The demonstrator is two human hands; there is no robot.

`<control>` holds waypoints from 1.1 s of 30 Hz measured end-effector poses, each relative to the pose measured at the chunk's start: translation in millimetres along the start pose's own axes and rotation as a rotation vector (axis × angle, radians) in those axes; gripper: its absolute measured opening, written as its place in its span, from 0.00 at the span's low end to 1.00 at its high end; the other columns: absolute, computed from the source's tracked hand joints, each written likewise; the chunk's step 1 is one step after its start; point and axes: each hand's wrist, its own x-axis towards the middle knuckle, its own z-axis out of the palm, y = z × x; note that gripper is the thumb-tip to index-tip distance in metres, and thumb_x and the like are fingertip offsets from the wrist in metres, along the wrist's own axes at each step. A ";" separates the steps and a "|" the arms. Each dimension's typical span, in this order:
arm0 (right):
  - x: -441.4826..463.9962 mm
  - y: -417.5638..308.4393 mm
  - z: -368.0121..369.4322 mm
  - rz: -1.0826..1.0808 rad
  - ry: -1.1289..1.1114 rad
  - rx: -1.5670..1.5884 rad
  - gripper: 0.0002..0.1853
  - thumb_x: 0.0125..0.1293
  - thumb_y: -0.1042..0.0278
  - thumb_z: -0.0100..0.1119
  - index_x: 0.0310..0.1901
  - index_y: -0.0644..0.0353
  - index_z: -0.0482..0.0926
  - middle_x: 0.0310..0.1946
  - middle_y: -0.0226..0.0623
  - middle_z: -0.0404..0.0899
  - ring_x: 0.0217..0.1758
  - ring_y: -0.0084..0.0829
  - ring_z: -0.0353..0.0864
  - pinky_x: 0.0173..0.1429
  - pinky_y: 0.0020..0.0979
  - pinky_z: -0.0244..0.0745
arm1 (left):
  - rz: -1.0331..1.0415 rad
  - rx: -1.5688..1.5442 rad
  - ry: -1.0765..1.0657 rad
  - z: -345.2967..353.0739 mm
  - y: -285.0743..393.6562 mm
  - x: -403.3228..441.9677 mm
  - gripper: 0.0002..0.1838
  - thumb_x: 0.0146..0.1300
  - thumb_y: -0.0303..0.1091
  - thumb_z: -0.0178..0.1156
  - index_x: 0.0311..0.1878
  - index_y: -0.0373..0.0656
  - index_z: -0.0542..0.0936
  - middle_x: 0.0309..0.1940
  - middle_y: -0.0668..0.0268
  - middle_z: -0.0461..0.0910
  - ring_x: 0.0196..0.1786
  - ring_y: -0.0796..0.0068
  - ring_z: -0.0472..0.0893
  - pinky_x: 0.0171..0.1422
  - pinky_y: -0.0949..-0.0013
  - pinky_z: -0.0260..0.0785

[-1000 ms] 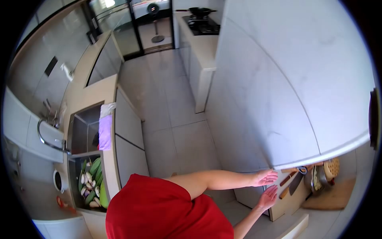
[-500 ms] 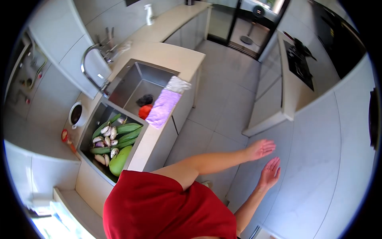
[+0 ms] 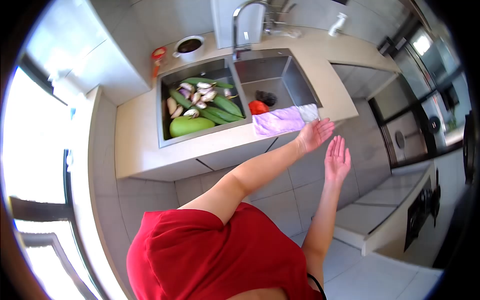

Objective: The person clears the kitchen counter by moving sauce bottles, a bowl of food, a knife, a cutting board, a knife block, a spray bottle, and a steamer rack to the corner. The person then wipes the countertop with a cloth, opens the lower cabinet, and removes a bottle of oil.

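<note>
Both palms are turned up and hold nothing. My left hand [image 3: 315,135] is open, its fingers stretched out, just in front of a light grey cloth [image 3: 308,112] on the sink's front edge. A purple cloth [image 3: 277,121] lies beside that cloth. My right hand [image 3: 337,161] is open too, a little lower and to the right, over the floor. A red bundle [image 3: 258,107] and a black bundle [image 3: 266,97] lie in the right basin [image 3: 295,82]. In the left basin are long green gourds [image 3: 227,104], several garlic bulbs [image 3: 205,95] and a large round green vegetable [image 3: 191,126].
A curved faucet [image 3: 235,25] rises behind the basins. A white pot [image 3: 190,48] and a red-lidded jar [image 3: 159,54] stand behind the left basin. A spray bottle [image 3: 338,24] is on the far counter. A stove [image 3: 419,212] is at the lower right, a window [image 3: 37,125] at left.
My view has swung left, so the sink now lies straight ahead. Both hands appear nearer the counter edge, still open with palms up.
</note>
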 end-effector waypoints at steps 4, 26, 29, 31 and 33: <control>55.1 46.1 6.0 0.203 -0.017 -0.078 0.23 0.68 0.67 0.43 0.61 0.70 0.60 0.62 0.48 0.63 0.65 0.41 0.64 0.68 0.42 0.61 | 0.214 -0.009 0.051 -8.0 59.3 -14.3 0.23 0.72 0.43 0.34 0.60 0.39 0.66 0.57 0.57 0.70 0.59 0.64 0.71 0.67 0.64 0.61; 244.0 183.7 -40.2 0.470 0.231 -0.339 0.22 0.66 0.62 0.47 0.59 0.65 0.64 0.57 0.44 0.68 0.60 0.37 0.68 0.63 0.40 0.67 | 0.370 -0.071 0.308 -86.6 228.2 32.8 0.23 0.69 0.46 0.41 0.59 0.41 0.65 0.57 0.57 0.70 0.59 0.61 0.70 0.65 0.59 0.61; 256.5 179.7 -44.0 0.495 0.183 -0.341 0.23 0.66 0.62 0.49 0.58 0.66 0.64 0.56 0.46 0.69 0.59 0.38 0.69 0.63 0.40 0.67 | 0.416 -0.060 0.230 -100.4 230.4 44.2 0.24 0.68 0.47 0.42 0.60 0.40 0.63 0.55 0.53 0.71 0.57 0.58 0.71 0.64 0.56 0.61; 261.2 179.2 -41.5 0.507 0.180 -0.338 0.23 0.65 0.63 0.49 0.58 0.67 0.65 0.55 0.46 0.69 0.58 0.39 0.69 0.63 0.41 0.67 | 0.427 -0.058 0.233 -101.9 229.4 49.1 0.26 0.69 0.47 0.40 0.64 0.40 0.57 0.56 0.52 0.69 0.58 0.56 0.70 0.64 0.56 0.61; 265.0 173.1 -39.8 0.541 0.176 -0.334 0.22 0.65 0.63 0.50 0.57 0.67 0.65 0.55 0.47 0.69 0.58 0.39 0.69 0.62 0.41 0.68 | 0.446 -0.037 0.269 -96.3 226.4 48.4 0.28 0.69 0.47 0.40 0.66 0.41 0.54 0.60 0.52 0.66 0.62 0.54 0.67 0.66 0.56 0.60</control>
